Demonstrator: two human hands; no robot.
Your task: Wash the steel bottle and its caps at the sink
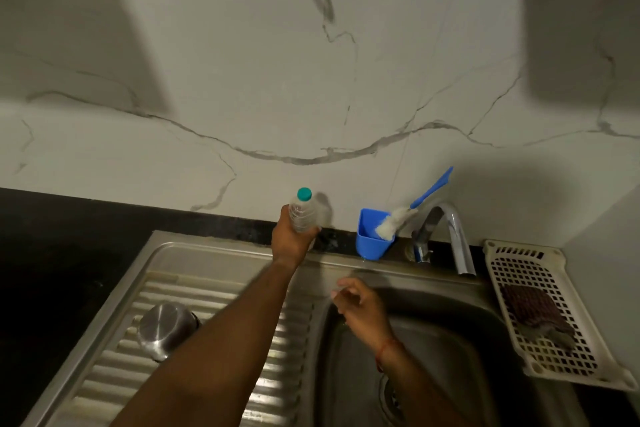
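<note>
Item under task: the polished steel bottle (166,329) lies on the ribbed steel draining board (104,374), towards its left side, partly hidden behind the left forearm. A dark part at its far end may be a cap; we cannot confirm this, and we see no loose caps.

Handling, in our judgement: rigid, dent-resistant and moderately heavy. Its smooth round wall will be slippery when wet or soapy and may roll across the ribs. We advise a full wrap around the mid-body, not a fingertip pinch.

Hands: the left hand (291,243) grips a clear plastic bottle with a teal cap (304,215) at the back edge of the stainless steel sink (214,246). The right hand (363,312) hovers over the basin with fingers loosely curled; we see nothing held in it.

Surface and room: on the black stone counter (52,253), behind the back edge, stand a blue plastic cup (372,243) holding a white-headed, blue-handled brush (393,222) and a chrome tap (453,236); we see no water running. At the right edge a white perforated plastic basket (554,364) holds a dark brown cloth (533,315). A white veined wall (277,80) rises behind. Lighting is dim.
</note>
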